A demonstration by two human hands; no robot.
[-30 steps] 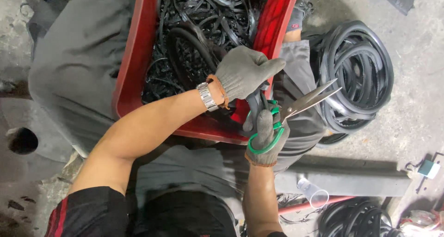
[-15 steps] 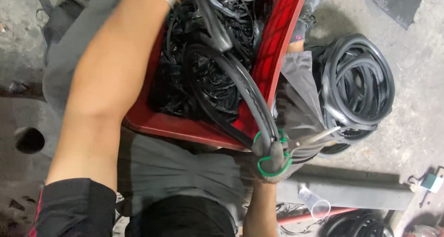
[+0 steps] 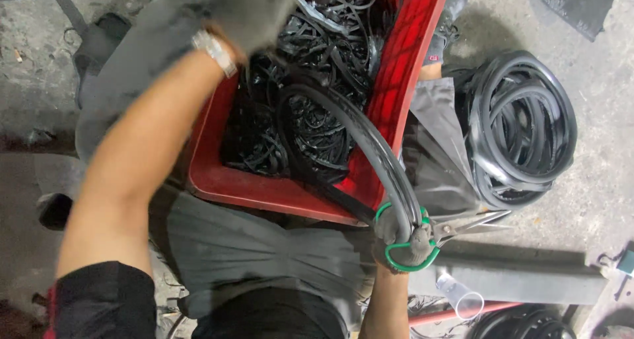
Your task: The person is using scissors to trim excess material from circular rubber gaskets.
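Between the clamped gloved fingers of the right hand [image 3: 401,236], green-handled scissors [image 3: 441,231] and a long black rubber strip [image 3: 360,131] arching from the red plastic crate [image 3: 403,81], likely mid-feed; left hand [image 3: 247,8] blurred, grip unclear.

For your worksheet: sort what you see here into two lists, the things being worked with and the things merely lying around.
In use:
- left hand, gloved, raised over the red plastic crate of black rubber strips
- right hand, gripping green-handled scissors and a curved black rubber strip

Lying about:
- coiled black rubber seals on the floor
- clear plastic cup
- grey metal bar
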